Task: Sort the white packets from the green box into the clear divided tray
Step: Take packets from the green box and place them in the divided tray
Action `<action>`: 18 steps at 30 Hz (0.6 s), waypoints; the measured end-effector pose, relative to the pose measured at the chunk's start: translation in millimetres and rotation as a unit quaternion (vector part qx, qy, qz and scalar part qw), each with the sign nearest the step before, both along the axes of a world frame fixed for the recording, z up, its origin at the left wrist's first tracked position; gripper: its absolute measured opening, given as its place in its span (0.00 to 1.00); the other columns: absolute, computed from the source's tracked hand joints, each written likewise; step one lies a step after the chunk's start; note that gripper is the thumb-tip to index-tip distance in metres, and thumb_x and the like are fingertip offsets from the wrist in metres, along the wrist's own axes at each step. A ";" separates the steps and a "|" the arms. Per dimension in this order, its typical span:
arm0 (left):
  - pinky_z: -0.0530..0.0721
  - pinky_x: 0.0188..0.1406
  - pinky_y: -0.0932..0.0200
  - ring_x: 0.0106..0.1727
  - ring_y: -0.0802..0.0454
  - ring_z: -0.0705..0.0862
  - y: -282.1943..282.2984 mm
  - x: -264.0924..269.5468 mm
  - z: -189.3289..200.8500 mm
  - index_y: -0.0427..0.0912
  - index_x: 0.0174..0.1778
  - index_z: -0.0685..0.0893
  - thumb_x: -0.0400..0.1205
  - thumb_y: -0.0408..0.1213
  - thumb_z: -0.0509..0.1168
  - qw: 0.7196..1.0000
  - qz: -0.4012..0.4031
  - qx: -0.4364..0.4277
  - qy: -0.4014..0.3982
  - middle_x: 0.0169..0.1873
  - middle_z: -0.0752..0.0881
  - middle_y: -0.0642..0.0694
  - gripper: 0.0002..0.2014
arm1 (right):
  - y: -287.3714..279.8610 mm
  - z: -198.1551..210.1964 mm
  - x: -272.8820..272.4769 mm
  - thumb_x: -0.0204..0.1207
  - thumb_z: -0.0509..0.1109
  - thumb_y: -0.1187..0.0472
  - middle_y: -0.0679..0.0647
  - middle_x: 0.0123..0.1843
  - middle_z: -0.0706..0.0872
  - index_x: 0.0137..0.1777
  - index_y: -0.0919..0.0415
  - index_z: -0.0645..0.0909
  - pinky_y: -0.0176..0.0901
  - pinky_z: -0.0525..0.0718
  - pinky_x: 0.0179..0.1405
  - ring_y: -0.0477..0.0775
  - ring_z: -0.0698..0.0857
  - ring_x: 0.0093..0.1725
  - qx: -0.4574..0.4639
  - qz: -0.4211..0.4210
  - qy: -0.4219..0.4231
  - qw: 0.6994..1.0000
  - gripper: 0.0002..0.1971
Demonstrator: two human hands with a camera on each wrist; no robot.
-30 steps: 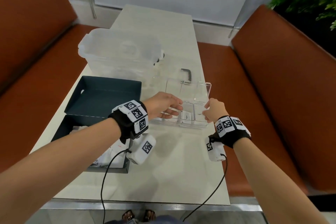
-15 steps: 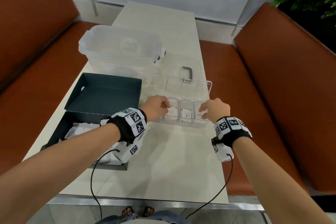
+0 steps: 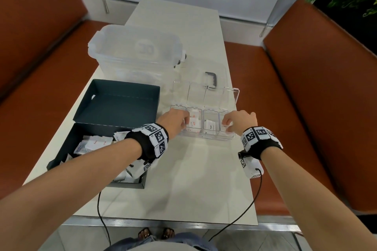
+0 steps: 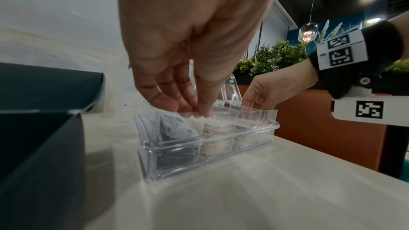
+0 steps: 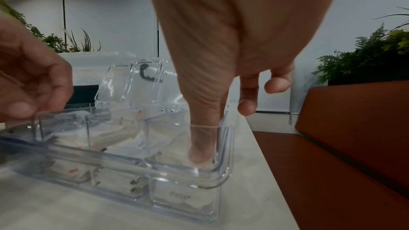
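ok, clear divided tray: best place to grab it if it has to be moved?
Grip the clear divided tray by its two short end walls, one hand per end, from the sides. The hinged lids stand open at the back, and loose white packets fill the cells, so keep it level.

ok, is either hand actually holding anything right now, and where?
Left hand: cannot tell. Right hand holds nothing; one fingertip presses into the clear divided tray's rightmost compartment.

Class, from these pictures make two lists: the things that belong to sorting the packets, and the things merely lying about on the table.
Belonging to the job:
green box
white packets
clear divided tray
left hand
right hand

Just lying about:
lidded clear plastic tub
table
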State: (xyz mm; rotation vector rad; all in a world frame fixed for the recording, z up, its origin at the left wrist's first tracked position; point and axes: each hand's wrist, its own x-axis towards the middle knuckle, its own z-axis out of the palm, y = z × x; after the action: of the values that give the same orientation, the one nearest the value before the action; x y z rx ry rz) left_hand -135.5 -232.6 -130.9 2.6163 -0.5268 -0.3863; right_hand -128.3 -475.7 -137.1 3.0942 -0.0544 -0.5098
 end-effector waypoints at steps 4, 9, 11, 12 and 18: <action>0.83 0.47 0.56 0.45 0.48 0.82 1.5 -1.6 4.2 0.42 0.54 0.83 0.84 0.31 0.60 1.000 -0.003 0.000 0.016 0.47 0.81 0.47 0.08 | 2.3 8.2 -1.7 0.74 0.75 0.57 0.42 0.56 0.87 0.55 0.44 0.83 0.55 0.65 0.65 0.51 0.82 0.57 0.005 0.001 0.008 1.000 0.11; 0.84 0.55 0.52 0.51 0.47 0.84 20.3 -6.3 31.1 0.41 0.61 0.82 0.83 0.35 0.64 0.997 -0.012 -0.066 0.035 0.55 0.84 0.44 0.11 | 31.8 42.5 3.3 0.78 0.69 0.60 0.49 0.55 0.87 0.56 0.50 0.86 0.45 0.75 0.66 0.53 0.84 0.56 0.100 0.032 -0.085 0.991 0.09; 0.82 0.49 0.62 0.48 0.52 0.82 41.1 -9.2 49.2 0.42 0.62 0.83 0.83 0.38 0.65 0.995 -0.025 -0.085 0.042 0.53 0.84 0.46 0.12 | 61.3 59.6 2.5 0.78 0.70 0.61 0.52 0.51 0.88 0.53 0.54 0.87 0.25 0.71 0.55 0.49 0.83 0.51 0.192 0.072 -0.102 0.973 0.08; 0.81 0.46 0.65 0.48 0.54 0.82 55.3 -10.9 57.8 0.43 0.62 0.83 0.83 0.39 0.65 0.995 -0.031 -0.082 0.044 0.52 0.85 0.47 0.12 | 80.1 66.1 1.4 0.77 0.70 0.62 0.52 0.49 0.88 0.53 0.55 0.88 0.25 0.71 0.49 0.46 0.82 0.47 0.220 0.100 -0.106 0.965 0.07; 0.75 0.48 0.61 0.49 0.53 0.81 152.7 -23.9 67.3 0.46 0.63 0.82 0.83 0.46 0.66 0.997 0.018 0.045 0.061 0.52 0.86 0.50 0.15 | 202.4 68.2 -20.3 0.77 0.70 0.63 0.49 0.46 0.88 0.54 0.59 0.88 0.19 0.69 0.39 0.36 0.79 0.37 0.271 0.292 -0.009 0.917 0.08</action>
State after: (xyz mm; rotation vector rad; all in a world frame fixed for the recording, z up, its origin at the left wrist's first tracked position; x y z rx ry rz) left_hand -159.4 -79.9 -63.7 2.6621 -0.4290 -0.5670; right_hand -148.6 -273.3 -68.9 3.3459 1.1619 -0.5276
